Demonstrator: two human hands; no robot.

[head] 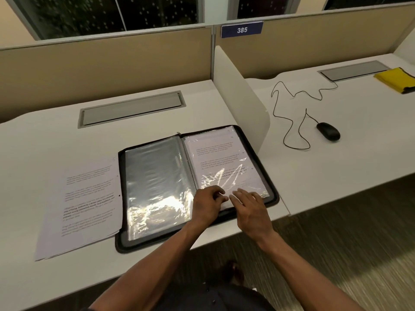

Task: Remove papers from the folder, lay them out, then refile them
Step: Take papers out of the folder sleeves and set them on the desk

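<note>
Resting on folder (197,187) lower right page: both hands (231,205).

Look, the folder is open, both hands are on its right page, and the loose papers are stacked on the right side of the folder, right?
Not quite. The head view shows the loose papers stacked left of the open folder. Both hands, left and right, are on its right page.

Glossy crinkled plastic sleeves (157,185), matt paper sheets (87,198), seemingly smooth laminate desk (56,140)
</note>
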